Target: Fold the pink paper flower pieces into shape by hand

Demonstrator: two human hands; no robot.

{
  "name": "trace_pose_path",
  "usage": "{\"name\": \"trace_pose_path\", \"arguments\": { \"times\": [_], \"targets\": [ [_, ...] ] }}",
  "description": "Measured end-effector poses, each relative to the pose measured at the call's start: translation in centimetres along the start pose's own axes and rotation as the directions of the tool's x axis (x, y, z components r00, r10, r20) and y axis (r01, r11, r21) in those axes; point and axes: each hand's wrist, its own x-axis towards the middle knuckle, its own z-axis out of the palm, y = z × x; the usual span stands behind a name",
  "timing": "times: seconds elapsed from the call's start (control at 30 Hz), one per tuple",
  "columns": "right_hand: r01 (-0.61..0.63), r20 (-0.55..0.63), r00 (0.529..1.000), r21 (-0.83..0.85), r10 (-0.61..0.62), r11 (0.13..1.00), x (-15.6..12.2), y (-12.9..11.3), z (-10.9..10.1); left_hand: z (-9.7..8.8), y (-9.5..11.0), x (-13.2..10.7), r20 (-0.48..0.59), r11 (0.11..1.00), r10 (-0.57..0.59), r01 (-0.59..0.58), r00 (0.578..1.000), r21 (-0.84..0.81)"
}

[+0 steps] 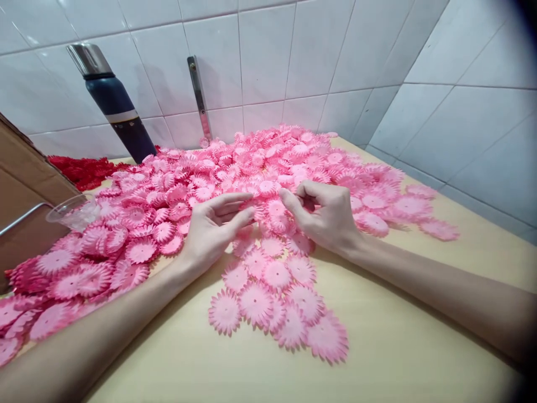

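A wide heap of pink flower-shaped cutouts (218, 168) covers the pale wooden table (398, 336). My left hand (212, 226) rests on the heap at the middle, fingers stretched out toward the right and touching the cutouts. My right hand (325, 215) lies opposite it, fingers curled and pinched, thumb pointing left over a pink cutout (274, 210); what the curled fingers hold is hidden. A loose cluster of flat pink cutouts (277, 302) lies nearer to me, in front of both hands.
A dark blue flask with a steel cap (111, 103) stands at the back left against the white tiled wall. Red cutouts (84, 169) lie beside it. A clear plastic cup (73, 211) lies on its side at the left, next to a brown cardboard box (25, 184).
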Motion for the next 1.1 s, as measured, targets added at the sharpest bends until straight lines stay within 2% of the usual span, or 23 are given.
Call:
{"name": "trace_pose_path", "arguments": {
  "times": [0.13,0.2,0.27,0.37,0.43,0.47,0.67,0.83,0.93,1.1],
  "targets": [
    [-0.017,0.005,1.000,-0.016,0.017,1.000,-0.04,-0.39,0.02,0.52,0.20,-0.17,0.076,0.998,0.032,-0.036,0.997,0.047],
    [0.039,0.011,0.999,-0.016,-0.038,0.999,-0.04,-0.41,-0.02,0.49,0.02,-0.15,0.105,0.999,0.025,-0.029,0.994,0.037],
    [0.142,0.055,0.988,0.028,-0.144,0.989,-0.06,-0.37,-0.06,0.31,-0.23,-0.07,0.126,0.999,0.031,-0.036,0.992,0.038],
    [0.336,0.192,0.914,0.131,-0.356,0.933,-0.20,-0.29,-0.08,0.09,-0.45,0.04,0.148,0.999,0.039,-0.043,0.988,0.020],
    [0.404,0.241,0.869,0.160,-0.433,0.901,-0.32,-0.24,-0.05,0.07,-0.43,0.03,0.173,1.000,0.030,-0.028,0.984,-0.013],
    [0.416,0.243,0.863,0.159,-0.443,0.896,-0.36,-0.21,-0.04,0.10,-0.38,0.01,0.185,1.000,0.022,-0.018,0.982,-0.026],
    [0.394,0.235,0.878,0.138,-0.417,0.909,-0.36,-0.07,-0.01,0.28,0.19,-0.18,0.218,0.996,0.032,-0.013,0.975,-0.089],
    [0.362,0.247,0.890,0.132,-0.385,0.923,-0.35,0.02,-0.01,0.28,0.24,-0.15,0.272,0.997,0.046,-0.025,0.961,-0.079],
    [0.330,0.244,0.902,0.148,-0.357,0.932,-0.37,-0.04,-0.05,0.23,-0.03,-0.16,0.253,0.997,0.055,-0.040,0.966,-0.065],
    [0.194,0.286,0.924,0.219,-0.253,0.956,-0.20,-0.55,-0.40,-0.06,-0.32,-0.22,0.206,0.999,0.005,0.006,0.978,-0.051]
  ]
}}
